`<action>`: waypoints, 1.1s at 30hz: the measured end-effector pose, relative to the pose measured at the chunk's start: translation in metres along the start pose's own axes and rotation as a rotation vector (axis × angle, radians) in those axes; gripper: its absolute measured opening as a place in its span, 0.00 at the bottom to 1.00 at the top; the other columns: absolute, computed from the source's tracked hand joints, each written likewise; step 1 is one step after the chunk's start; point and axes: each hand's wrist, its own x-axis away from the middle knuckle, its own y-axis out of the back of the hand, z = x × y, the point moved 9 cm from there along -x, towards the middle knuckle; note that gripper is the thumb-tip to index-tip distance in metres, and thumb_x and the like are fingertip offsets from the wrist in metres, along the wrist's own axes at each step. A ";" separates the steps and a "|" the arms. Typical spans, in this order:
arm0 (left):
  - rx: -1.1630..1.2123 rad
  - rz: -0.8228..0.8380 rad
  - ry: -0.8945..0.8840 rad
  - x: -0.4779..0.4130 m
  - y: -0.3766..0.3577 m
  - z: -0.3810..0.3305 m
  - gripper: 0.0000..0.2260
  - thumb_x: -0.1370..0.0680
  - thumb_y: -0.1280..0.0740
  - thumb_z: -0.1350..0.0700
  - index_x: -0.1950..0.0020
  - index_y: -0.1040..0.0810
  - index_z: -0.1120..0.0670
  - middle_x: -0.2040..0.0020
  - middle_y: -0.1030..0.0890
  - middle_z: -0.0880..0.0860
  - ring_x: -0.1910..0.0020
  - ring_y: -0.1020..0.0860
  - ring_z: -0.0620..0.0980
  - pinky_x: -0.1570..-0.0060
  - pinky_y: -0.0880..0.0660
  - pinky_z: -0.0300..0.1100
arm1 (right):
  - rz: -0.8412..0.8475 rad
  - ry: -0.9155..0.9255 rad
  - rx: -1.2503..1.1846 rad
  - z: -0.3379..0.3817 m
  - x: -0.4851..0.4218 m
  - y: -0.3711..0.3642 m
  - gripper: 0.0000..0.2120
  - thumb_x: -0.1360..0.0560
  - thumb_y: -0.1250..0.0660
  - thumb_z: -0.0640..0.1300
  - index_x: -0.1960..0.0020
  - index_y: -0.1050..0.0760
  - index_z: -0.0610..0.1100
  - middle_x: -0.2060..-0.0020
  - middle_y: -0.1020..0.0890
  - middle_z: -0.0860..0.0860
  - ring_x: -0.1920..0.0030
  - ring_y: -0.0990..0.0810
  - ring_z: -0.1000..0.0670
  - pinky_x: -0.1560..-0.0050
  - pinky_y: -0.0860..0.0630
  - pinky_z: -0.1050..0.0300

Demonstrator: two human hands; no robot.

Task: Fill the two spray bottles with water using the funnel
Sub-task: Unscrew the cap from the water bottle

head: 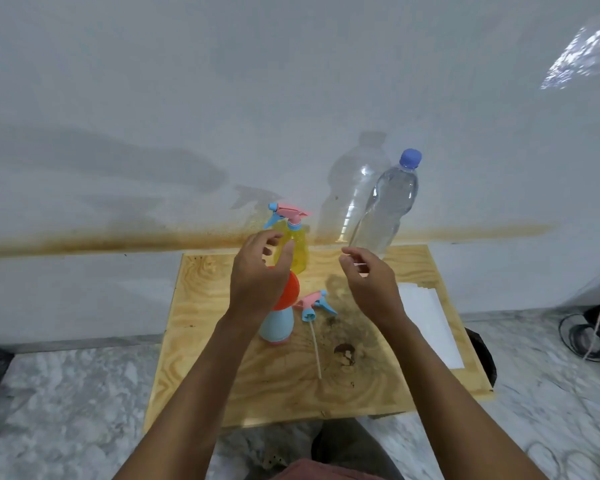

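At frame centre, my left hand [257,271] hovers with fingers loosely curled, empty, over the orange funnel [286,292] in the blue spray bottle [277,326]. Behind stands the yellow spray bottle [297,249]. My right hand [369,282] is open, empty; the water bottle [387,206] stands behind it.

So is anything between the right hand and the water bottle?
Nothing visible. The right hand hovers open just in front of the water bottle, which stands capped at the board's back edge. The loose spray head lies lower left of the hand, out of the way.
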 end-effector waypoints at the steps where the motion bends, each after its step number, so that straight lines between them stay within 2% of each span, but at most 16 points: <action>1: 0.033 0.049 -0.031 -0.004 -0.014 -0.012 0.08 0.21 0.31 0.52 0.43 0.20 0.49 0.51 0.20 0.47 0.52 0.22 0.46 0.54 0.25 0.39 | -0.027 0.005 -0.006 0.000 -0.004 0.014 0.11 0.20 0.35 0.48 0.40 0.20 0.51 0.50 0.18 0.58 0.51 0.21 0.61 0.52 0.27 0.65; 4: 0.099 0.215 -0.068 -0.015 -0.070 -0.034 0.13 0.23 0.29 0.51 0.40 0.22 0.49 0.51 0.21 0.49 0.53 0.23 0.49 0.53 0.24 0.41 | -0.123 0.008 -0.036 -0.004 -0.018 0.055 0.10 0.20 0.35 0.49 0.39 0.22 0.53 0.49 0.18 0.58 0.50 0.21 0.62 0.48 0.25 0.62; 7: 0.048 0.379 -0.052 -0.027 -0.134 -0.047 0.27 0.25 0.25 0.53 0.29 0.29 0.51 0.45 0.26 0.47 0.46 0.26 0.48 0.46 0.27 0.38 | -0.195 0.016 -0.011 -0.007 -0.041 0.090 0.14 0.20 0.34 0.51 0.35 0.25 0.51 0.43 0.19 0.55 0.45 0.21 0.57 0.44 0.25 0.59; 10: 0.020 0.466 0.006 -0.048 -0.189 -0.047 0.41 0.28 0.22 0.48 0.21 0.40 0.51 0.30 0.31 0.51 0.31 0.30 0.49 0.31 0.31 0.47 | -0.198 -0.002 -0.004 -0.008 -0.073 0.114 0.20 0.21 0.34 0.54 0.30 0.29 0.53 0.37 0.24 0.56 0.39 0.25 0.57 0.41 0.29 0.60; 12: 0.026 0.451 0.015 -0.061 -0.215 -0.052 0.44 0.33 0.22 0.40 0.22 0.39 0.48 0.29 0.29 0.50 0.30 0.30 0.50 0.31 0.29 0.52 | -0.177 0.008 -0.019 -0.006 -0.094 0.123 0.22 0.21 0.33 0.56 0.29 0.31 0.54 0.34 0.26 0.56 0.36 0.27 0.58 0.38 0.28 0.57; 14: 0.036 0.401 0.003 -0.073 -0.235 -0.053 0.44 0.37 0.22 0.35 0.26 0.36 0.45 0.33 0.26 0.47 0.34 0.26 0.48 0.35 0.26 0.51 | -0.157 0.031 -0.052 -0.004 -0.113 0.128 0.24 0.22 0.32 0.56 0.29 0.31 0.54 0.34 0.27 0.58 0.35 0.28 0.58 0.36 0.28 0.56; 16: 0.074 0.351 0.003 -0.078 -0.244 -0.055 0.40 0.37 0.20 0.40 0.30 0.35 0.43 0.38 0.24 0.45 0.39 0.24 0.45 0.40 0.24 0.43 | -0.134 0.064 -0.078 0.000 -0.130 0.130 0.24 0.23 0.30 0.55 0.30 0.30 0.54 0.35 0.26 0.59 0.35 0.28 0.60 0.36 0.29 0.59; 18: 0.136 0.306 -0.013 -0.081 -0.248 -0.052 0.41 0.38 0.17 0.44 0.32 0.36 0.41 0.40 0.23 0.45 0.42 0.21 0.44 0.45 0.22 0.40 | -0.117 0.109 -0.072 0.004 -0.143 0.129 0.23 0.24 0.28 0.54 0.32 0.27 0.52 0.36 0.23 0.59 0.37 0.25 0.60 0.39 0.28 0.63; 21: 0.189 0.285 0.014 -0.081 -0.255 -0.040 0.42 0.40 0.17 0.42 0.32 0.35 0.43 0.40 0.21 0.48 0.43 0.19 0.47 0.45 0.19 0.47 | -0.100 0.187 -0.076 0.010 -0.156 0.123 0.20 0.26 0.27 0.54 0.36 0.23 0.50 0.41 0.18 0.58 0.41 0.21 0.59 0.43 0.26 0.66; 24: 0.221 0.243 0.074 -0.085 -0.259 -0.030 0.42 0.41 0.18 0.44 0.32 0.32 0.48 0.41 0.19 0.47 0.44 0.18 0.46 0.44 0.20 0.52 | -0.150 0.262 -0.065 0.014 -0.164 0.121 0.19 0.26 0.26 0.53 0.38 0.22 0.47 0.45 0.16 0.55 0.45 0.18 0.56 0.43 0.21 0.57; 27: 0.224 0.202 0.086 -0.086 -0.262 -0.031 0.40 0.39 0.17 0.47 0.32 0.30 0.49 0.44 0.18 0.45 0.45 0.18 0.44 0.45 0.20 0.50 | -0.179 0.267 -0.057 0.014 -0.166 0.122 0.18 0.26 0.26 0.53 0.40 0.21 0.46 0.47 0.15 0.55 0.47 0.17 0.54 0.45 0.20 0.52; 30: 0.204 0.169 0.105 -0.084 -0.261 -0.033 0.36 0.38 0.17 0.48 0.35 0.29 0.46 0.47 0.18 0.43 0.49 0.17 0.41 0.48 0.19 0.48 | -0.159 0.266 -0.049 0.018 -0.162 0.122 0.17 0.26 0.27 0.53 0.40 0.21 0.47 0.47 0.16 0.55 0.47 0.18 0.55 0.44 0.20 0.53; 33: 0.215 0.149 0.128 -0.074 -0.256 -0.032 0.36 0.41 0.17 0.46 0.36 0.28 0.45 0.47 0.17 0.43 0.49 0.17 0.43 0.48 0.18 0.52 | -0.109 0.267 -0.041 0.020 -0.152 0.124 0.16 0.26 0.27 0.53 0.41 0.21 0.48 0.47 0.16 0.57 0.47 0.18 0.56 0.43 0.21 0.54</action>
